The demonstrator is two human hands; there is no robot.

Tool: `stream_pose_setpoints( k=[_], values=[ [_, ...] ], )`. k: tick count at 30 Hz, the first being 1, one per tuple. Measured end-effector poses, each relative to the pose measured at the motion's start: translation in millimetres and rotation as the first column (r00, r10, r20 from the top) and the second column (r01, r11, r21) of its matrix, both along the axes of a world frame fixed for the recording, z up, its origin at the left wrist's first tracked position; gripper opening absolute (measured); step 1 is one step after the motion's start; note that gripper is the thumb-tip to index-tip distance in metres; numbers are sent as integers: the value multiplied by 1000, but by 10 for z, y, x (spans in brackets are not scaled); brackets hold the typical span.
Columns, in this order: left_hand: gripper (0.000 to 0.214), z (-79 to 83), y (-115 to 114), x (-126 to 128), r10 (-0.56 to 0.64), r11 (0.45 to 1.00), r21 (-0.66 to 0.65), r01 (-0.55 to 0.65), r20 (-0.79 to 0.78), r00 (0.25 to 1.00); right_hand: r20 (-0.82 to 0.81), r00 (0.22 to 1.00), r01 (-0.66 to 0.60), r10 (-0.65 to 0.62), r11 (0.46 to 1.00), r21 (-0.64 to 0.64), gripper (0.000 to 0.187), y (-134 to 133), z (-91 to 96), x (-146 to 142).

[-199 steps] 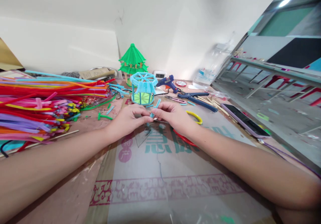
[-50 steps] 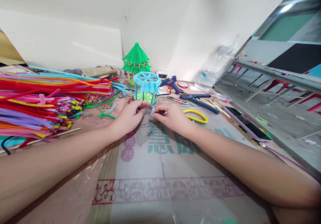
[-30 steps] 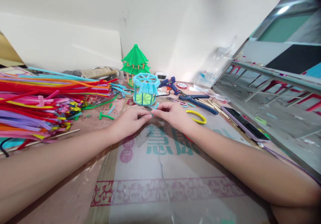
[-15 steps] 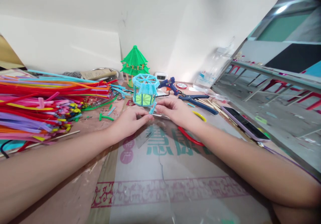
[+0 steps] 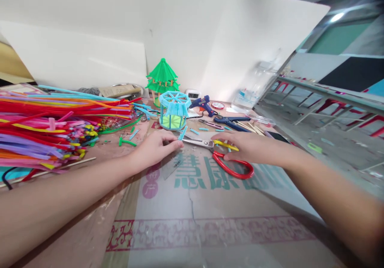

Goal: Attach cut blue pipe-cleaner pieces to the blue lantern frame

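Note:
My left hand (image 5: 159, 146) pinches a short light blue pipe cleaner piece (image 5: 183, 133) between thumb and fingers. Scissors (image 5: 205, 143) with one red and one yellow handle lie on the printed sheet, blades pointing at my left hand. Over the yellow handle is my right hand (image 5: 249, 146), thumb and fingers apart around it; a firm grip does not show. Just beyond my left hand stands a round light blue pipe cleaner frame (image 5: 174, 110) with a yellow-green base. Behind it is a green tiered-roof pavilion (image 5: 163, 78).
Bundles of coloured pipe cleaners (image 5: 60, 128) fill the left side. At the back are a blue glue gun (image 5: 204, 105), blue-handled pliers (image 5: 231, 121), wooden sticks (image 5: 250, 128) and a clear plastic bottle (image 5: 244, 94). A phone (image 5: 277, 137) lies at the right edge.
My right hand has left the blue piece and moved right to the scissors' handles, uncovering the blades. My left hand keeps hold of the blue piece in nearly the same spot.

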State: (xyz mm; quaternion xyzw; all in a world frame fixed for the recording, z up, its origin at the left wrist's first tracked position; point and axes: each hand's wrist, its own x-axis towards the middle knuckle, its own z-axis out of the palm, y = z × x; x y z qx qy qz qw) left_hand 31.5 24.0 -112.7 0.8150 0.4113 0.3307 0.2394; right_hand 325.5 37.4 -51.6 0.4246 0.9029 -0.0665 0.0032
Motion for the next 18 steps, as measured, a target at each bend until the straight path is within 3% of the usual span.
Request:
stream_pose_setpoints(
  k=[6,14,18],
  values=[
    [28,75,-58,35,72,997,-10,-72,-36,997,68,996,-54,52,998,39,62,-26,-106,-57],
    [29,119,-116,35,116,993,2,-116,14,993,-39,999,-8,6,999,-45,43,92,-208,58],
    [29,128,-129,26,126,991,34,-127,35,991,-87,996,-15,17,1000,16,33,109,-207,95]
  ],
)
